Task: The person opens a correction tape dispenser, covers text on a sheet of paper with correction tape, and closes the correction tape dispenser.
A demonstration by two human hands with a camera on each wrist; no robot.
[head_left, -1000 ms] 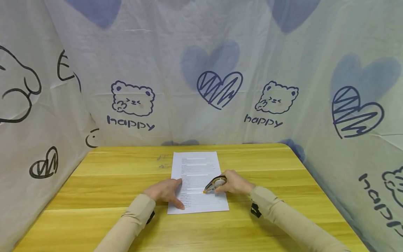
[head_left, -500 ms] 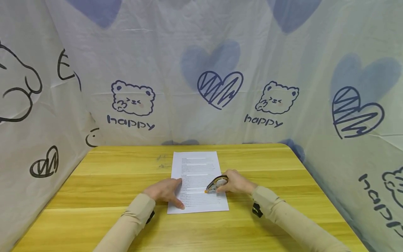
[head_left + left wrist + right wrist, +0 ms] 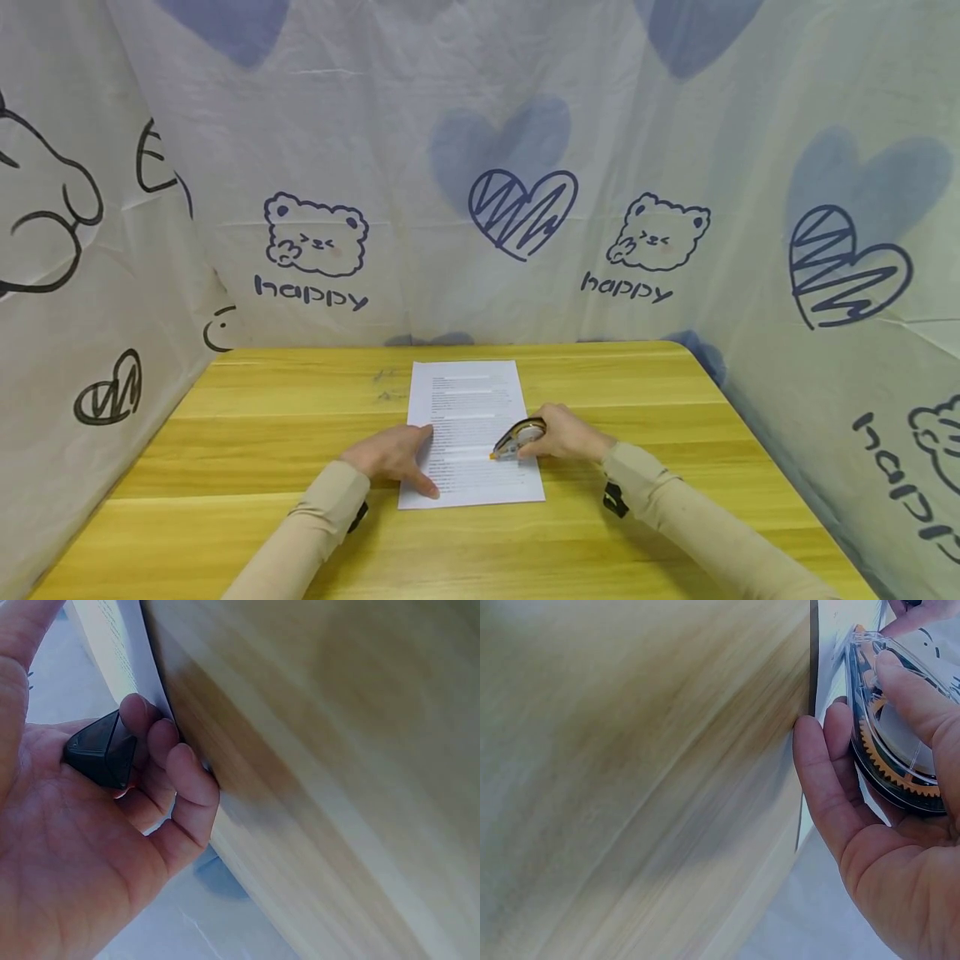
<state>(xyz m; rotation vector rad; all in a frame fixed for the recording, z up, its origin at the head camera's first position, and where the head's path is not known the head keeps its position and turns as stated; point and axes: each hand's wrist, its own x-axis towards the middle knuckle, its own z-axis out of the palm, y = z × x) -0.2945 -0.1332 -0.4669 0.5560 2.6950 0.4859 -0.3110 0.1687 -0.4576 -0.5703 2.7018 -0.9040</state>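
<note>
A printed sheet of white paper (image 3: 468,492) lies on the wooden table, with white bands across some of its lines. My left hand (image 3: 390,454) rests on the sheet's left side, thumb and fingers spread apart. In the left wrist view, its curled fingers hold a small, dark, angular cap-like piece (image 3: 101,754) against the palm. My right hand (image 3: 566,433) grips a correction tape dispenser (image 3: 517,435), its orange tip at a line in the lower half of the page. The right wrist view shows the thumb on the dispenser's clear case, over an orange gear (image 3: 877,746).
The yellow wooden table (image 3: 262,467) extends around the sheet on all sides. Faint dark marks (image 3: 388,385) show on the wood left of the page. White cloth (image 3: 450,292) with hearts and bears hangs behind and at both sides.
My right hand has slid the correction tape dispenser a little to the right along the line. The left hand and the sheet stay where they were.
</note>
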